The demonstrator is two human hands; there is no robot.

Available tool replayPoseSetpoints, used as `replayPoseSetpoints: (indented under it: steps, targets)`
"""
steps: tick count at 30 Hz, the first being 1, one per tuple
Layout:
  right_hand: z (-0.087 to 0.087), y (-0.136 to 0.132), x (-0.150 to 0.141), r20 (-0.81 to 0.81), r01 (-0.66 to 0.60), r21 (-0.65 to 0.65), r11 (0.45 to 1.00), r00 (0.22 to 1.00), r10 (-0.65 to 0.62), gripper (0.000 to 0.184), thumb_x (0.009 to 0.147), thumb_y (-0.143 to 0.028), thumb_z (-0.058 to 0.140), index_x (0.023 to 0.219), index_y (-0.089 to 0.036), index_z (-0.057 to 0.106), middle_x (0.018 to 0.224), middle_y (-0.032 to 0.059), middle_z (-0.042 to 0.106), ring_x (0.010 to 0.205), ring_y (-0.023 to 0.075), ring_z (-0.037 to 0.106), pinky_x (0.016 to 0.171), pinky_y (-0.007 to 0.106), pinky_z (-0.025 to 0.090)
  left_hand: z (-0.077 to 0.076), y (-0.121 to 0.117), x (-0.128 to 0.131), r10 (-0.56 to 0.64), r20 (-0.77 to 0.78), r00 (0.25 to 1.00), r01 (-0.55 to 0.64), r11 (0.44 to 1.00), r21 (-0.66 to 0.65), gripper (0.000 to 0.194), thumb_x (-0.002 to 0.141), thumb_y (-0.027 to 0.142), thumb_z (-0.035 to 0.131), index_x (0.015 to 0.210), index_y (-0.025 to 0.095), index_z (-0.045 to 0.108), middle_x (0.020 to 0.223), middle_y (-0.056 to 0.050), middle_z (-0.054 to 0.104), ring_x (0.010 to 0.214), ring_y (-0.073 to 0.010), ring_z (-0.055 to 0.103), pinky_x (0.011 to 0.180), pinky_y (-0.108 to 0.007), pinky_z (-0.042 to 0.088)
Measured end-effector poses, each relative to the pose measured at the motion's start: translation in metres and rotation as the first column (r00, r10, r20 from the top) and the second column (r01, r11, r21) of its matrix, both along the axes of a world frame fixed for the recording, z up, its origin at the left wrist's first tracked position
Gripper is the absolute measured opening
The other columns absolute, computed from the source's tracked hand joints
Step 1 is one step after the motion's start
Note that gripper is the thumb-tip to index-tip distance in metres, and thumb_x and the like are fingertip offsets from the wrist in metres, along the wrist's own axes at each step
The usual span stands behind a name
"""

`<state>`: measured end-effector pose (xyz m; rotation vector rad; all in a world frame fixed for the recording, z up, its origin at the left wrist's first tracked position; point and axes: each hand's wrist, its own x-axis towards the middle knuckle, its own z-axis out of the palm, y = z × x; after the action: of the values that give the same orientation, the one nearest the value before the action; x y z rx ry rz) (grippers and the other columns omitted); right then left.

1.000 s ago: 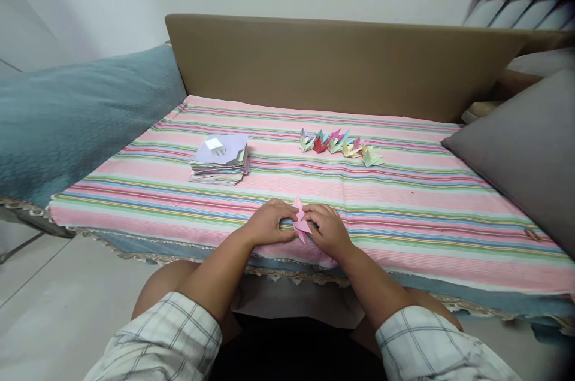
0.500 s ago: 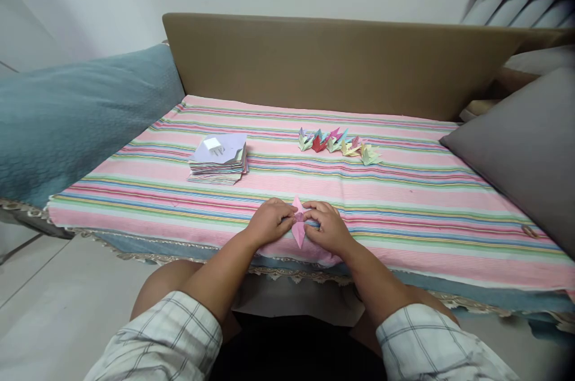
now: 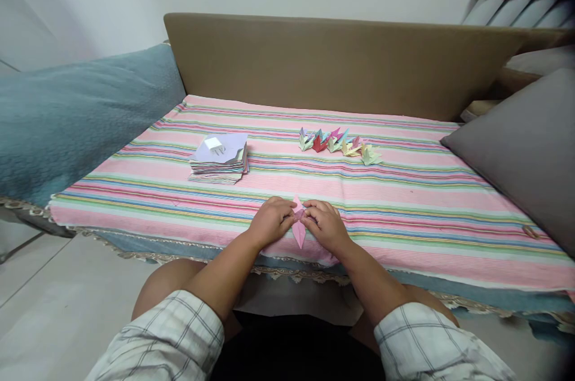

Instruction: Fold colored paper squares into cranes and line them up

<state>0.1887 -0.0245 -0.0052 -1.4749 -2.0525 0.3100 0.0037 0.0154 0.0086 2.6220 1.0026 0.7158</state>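
A folded pink origami paper lies lengthwise near the front edge of the striped cloth, its two points facing away from and toward me. My left hand pinches its middle from the left. From the other side, my right hand grips the middle with thumb and fingers, so the centre folds are partly covered. Farther back stand several folded paper cranes in two close rows, in green, red, yellow, pink, blue and purple.
To the left sits a stack of paper sheets with a white plug adapter on top. The striped cloth covers the seat. A grey cushion leans at the right, and a brown backrest closes off the back.
My right thumb and fingers have drawn inward, closer together over the middle of the pink paper. The left hand has hardly moved.
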Motion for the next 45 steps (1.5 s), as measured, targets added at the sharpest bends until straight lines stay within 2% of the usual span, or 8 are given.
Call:
replayPoseSetpoints:
  steps: [6,15,23,29,35,38,42,45]
  targets:
    - [-0.003,0.001,0.0,0.025,0.018,0.03,0.999,1.0,-0.019,0.014,0.086,-0.033,0.052,0.083,-0.024,0.063,0.113,0.0049,0.06,0.104,0.0237,0.05,0.086,0.041,0.038,0.0,-0.002,0.002,0.127,-0.039,0.991,-0.127,0.992,0.017,0.019,0.081,0.032,0.057,0.072,0.02,0.067,0.121,-0.006,0.059,0.105,-0.0232,0.05,0.092,-0.043,0.04]
    - [-0.001,0.003,-0.009,0.086,0.082,-0.001,0.997,0.993,-0.081,0.015,0.087,-0.029,0.051,0.078,-0.022,0.061,0.12,0.0074,0.056,0.109,0.0274,0.047,0.087,0.047,0.039,-0.004,-0.001,0.005,0.244,0.011,0.97,-0.244,0.969,-0.03,0.013,0.073,0.03,0.064,0.068,0.02,0.068,0.117,-0.008,0.061,0.108,-0.0248,0.051,0.095,-0.042,0.04]
    - [-0.003,0.006,0.0,0.005,0.034,-0.026,0.999,0.999,-0.034,0.016,0.084,-0.034,0.053,0.077,-0.023,0.063,0.129,0.0059,0.051,0.115,0.0261,0.045,0.091,0.048,0.038,0.0,-0.002,0.006,0.265,0.019,0.964,-0.262,0.96,-0.099,0.013,0.072,0.03,0.064,0.064,0.02,0.069,0.113,-0.006,0.064,0.107,-0.0249,0.053,0.094,-0.043,0.041]
    - [-0.003,0.007,-0.006,-0.033,0.127,-0.024,0.992,0.991,-0.128,0.021,0.083,-0.033,0.052,0.069,-0.023,0.063,0.123,0.0049,0.056,0.11,0.0262,0.048,0.088,0.048,0.039,-0.002,-0.003,0.008,0.298,0.016,0.955,-0.296,0.953,-0.056,0.019,0.075,0.031,0.059,0.061,0.02,0.068,0.111,-0.006,0.065,0.104,-0.0243,0.054,0.093,-0.043,0.041]
    - [-0.003,0.008,-0.014,-0.066,0.208,0.03,0.978,0.976,-0.206,0.016,0.077,-0.031,0.06,0.063,-0.023,0.061,0.117,0.0043,0.059,0.106,0.0258,0.05,0.086,0.045,0.041,-0.004,-0.004,0.013,0.358,0.016,0.933,-0.357,0.932,-0.059,0.019,0.072,0.031,0.062,0.057,0.02,0.066,0.108,-0.006,0.066,0.104,-0.0257,0.053,0.09,-0.044,0.042]
    - [0.0,0.007,-0.015,-0.062,0.225,-0.022,0.974,0.972,-0.226,0.016,0.076,-0.03,0.061,0.061,-0.023,0.06,0.118,0.0039,0.059,0.106,0.0266,0.05,0.088,0.046,0.04,-0.005,-0.005,0.015,0.368,0.012,0.93,-0.366,0.928,-0.071,0.018,0.071,0.031,0.064,0.056,0.02,0.063,0.11,-0.005,0.065,0.106,-0.0264,0.051,0.09,-0.044,0.042]
    - [0.004,0.006,-0.017,-0.043,0.236,-0.064,0.97,0.97,-0.239,0.017,0.077,-0.03,0.06,0.061,-0.023,0.059,0.119,0.0036,0.058,0.108,0.0265,0.049,0.089,0.046,0.039,-0.004,-0.007,0.014,0.382,0.044,0.923,-0.378,0.923,-0.073,0.008,0.071,0.027,0.066,0.072,0.021,0.062,0.112,-0.005,0.064,0.106,-0.0254,0.051,0.09,-0.042,0.042]
    - [0.004,0.006,-0.017,-0.047,0.239,-0.046,0.97,0.969,-0.241,0.017,0.077,-0.03,0.059,0.062,-0.022,0.059,0.118,0.0041,0.058,0.108,0.0258,0.05,0.088,0.044,0.038,-0.003,-0.011,0.014,0.368,0.061,0.928,-0.365,0.929,-0.057,0.011,0.073,0.027,0.066,0.083,0.023,0.064,0.122,-0.003,0.058,0.11,-0.0246,0.048,0.093,-0.042,0.04]
